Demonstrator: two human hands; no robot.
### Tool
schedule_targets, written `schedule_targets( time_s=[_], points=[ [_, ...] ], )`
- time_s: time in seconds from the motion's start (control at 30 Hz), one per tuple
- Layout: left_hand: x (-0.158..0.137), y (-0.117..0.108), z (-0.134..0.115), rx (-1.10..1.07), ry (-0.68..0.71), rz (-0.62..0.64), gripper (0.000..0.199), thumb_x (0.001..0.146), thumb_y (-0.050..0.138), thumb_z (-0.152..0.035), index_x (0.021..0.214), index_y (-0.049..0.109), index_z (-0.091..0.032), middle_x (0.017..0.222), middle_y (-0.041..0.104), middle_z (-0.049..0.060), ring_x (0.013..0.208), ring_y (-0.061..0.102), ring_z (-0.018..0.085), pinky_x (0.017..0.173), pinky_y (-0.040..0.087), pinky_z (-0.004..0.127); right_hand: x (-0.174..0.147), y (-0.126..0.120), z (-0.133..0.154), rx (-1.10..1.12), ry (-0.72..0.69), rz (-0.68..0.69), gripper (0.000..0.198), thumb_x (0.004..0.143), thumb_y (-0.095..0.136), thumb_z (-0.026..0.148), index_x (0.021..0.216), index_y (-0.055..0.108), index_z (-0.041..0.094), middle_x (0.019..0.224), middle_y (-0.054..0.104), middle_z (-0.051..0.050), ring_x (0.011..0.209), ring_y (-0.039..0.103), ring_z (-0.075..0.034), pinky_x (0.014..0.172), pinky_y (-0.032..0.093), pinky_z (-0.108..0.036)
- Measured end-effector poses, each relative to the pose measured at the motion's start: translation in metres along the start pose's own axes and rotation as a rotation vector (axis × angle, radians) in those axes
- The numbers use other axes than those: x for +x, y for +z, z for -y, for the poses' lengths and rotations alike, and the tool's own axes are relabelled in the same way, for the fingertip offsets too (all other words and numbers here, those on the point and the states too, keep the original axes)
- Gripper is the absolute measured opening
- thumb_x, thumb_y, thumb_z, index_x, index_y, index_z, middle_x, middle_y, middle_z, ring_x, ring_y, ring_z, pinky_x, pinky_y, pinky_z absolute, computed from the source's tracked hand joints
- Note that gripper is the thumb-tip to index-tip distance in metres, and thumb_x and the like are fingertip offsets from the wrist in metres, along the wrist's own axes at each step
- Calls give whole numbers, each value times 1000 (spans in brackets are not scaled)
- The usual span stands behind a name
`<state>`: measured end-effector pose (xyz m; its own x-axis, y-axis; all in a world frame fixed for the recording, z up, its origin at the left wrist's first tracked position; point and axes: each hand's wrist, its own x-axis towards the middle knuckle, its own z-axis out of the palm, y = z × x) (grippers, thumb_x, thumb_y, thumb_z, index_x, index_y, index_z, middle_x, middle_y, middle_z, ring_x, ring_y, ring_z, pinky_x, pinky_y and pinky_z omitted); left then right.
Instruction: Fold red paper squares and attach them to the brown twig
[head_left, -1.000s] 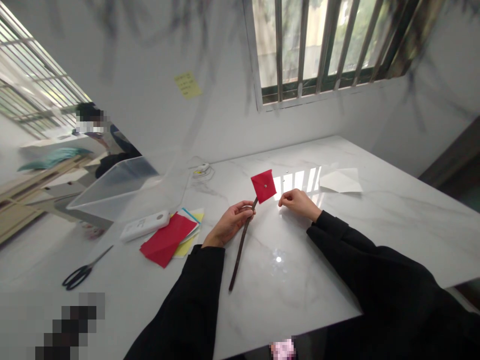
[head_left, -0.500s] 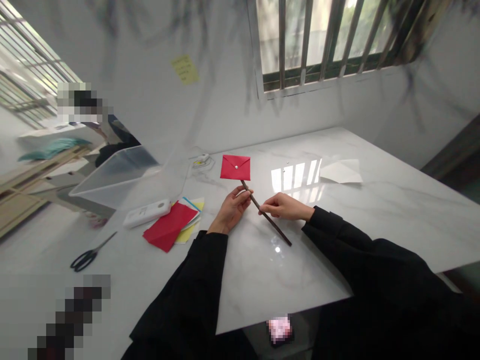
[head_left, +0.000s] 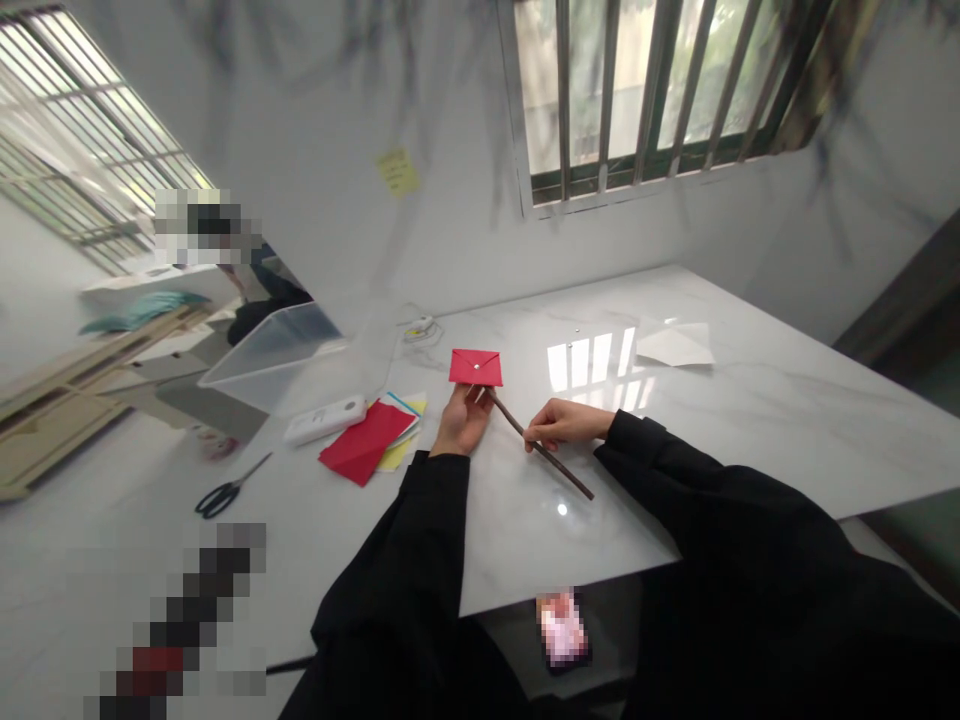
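Note:
A small red paper envelope [head_left: 475,371] with a pointed flap and a shiny dot at its centre is held up above the table, tilted flat. My left hand [head_left: 460,424] is at its lower edge, the fingers curled up under it and their tips partly hidden. From beneath the envelope a thin dark brown stick [head_left: 564,470] slants down to the right; how the two are joined is hidden. My right hand [head_left: 564,424] pinches this stick near its middle, thumb against fingers.
On the left lie loose red, yellow and white papers [head_left: 367,440], a white elongated device [head_left: 324,422] and black-handled scissors [head_left: 225,493]. A clear plastic bin [head_left: 270,350] stands behind them. White paper [head_left: 675,344] lies at the right rear. A person [head_left: 262,290] is at the far left.
The envelope has come lower and tipped flatter. My left hand has shifted from pinching the stick's upper end to under the envelope. My right hand keeps its pinch. The camera view has shifted slightly.

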<state>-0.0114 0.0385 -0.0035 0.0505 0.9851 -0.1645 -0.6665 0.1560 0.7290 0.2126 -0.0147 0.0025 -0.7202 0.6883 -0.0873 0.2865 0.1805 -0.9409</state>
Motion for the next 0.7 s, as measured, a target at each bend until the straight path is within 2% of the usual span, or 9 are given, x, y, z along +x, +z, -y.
schedule_targets(
  time_s=[0.2, 0.3, 0.4, 0.5, 0.6, 0.7],
  points=[
    [-6, -4, -3, 2, 76, 8, 23, 84, 78, -16, 105, 71, -20, 78, 68, 0, 75, 62, 12, 74, 51, 24, -6, 3, 2, -51, -2, 69, 50, 90, 63, 58, 100, 81, 13, 60, 61, 2, 54, 42, -8, 54, 29, -23],
    [-6, -3, -1, 2, 70, 33, 23, 81, 79, -14, 103, 72, -18, 79, 69, 0, 76, 63, 12, 74, 50, 24, -8, 5, 1, -17, 1, 34, 46, 90, 66, 55, 100, 81, 13, 64, 65, 1, 55, 46, -8, 54, 31, -22],
    [-4, -2, -1, -3, 57, 41, 22, 81, 80, -13, 101, 72, -18, 80, 69, 0, 77, 64, 12, 73, 50, 23, -4, 8, -3, 124, 33, -109, 42, 89, 70, 50, 109, 78, 13, 75, 72, -2, 56, 50, -8, 52, 38, -21],
    [-2, 0, -1, -3, 33, 30, 23, 81, 79, -15, 103, 72, -18, 78, 69, 0, 74, 64, 12, 71, 51, 22, 7, 7, -10, 406, 72, -330, 40, 90, 74, 40, 120, 70, 14, 87, 74, -7, 65, 62, -11, 62, 54, -23],
    [2, 1, 1, 12, 4, 29, 21, 82, 78, -17, 102, 71, -17, 77, 69, 0, 72, 64, 12, 69, 51, 22, 23, 2, -13, 664, 97, -469, 32, 92, 73, 35, 116, 66, 14, 96, 73, -11, 77, 71, -15, 74, 63, -29],
    [5, 3, 4, 26, -24, 54, 16, 82, 76, -16, 97, 71, -16, 78, 69, 1, 71, 64, 12, 71, 53, 23, 43, -4, -12, 810, 97, -520, 29, 93, 74, 36, 108, 65, 14, 100, 73, -14, 83, 74, -19, 79, 64, -31]
  ],
)
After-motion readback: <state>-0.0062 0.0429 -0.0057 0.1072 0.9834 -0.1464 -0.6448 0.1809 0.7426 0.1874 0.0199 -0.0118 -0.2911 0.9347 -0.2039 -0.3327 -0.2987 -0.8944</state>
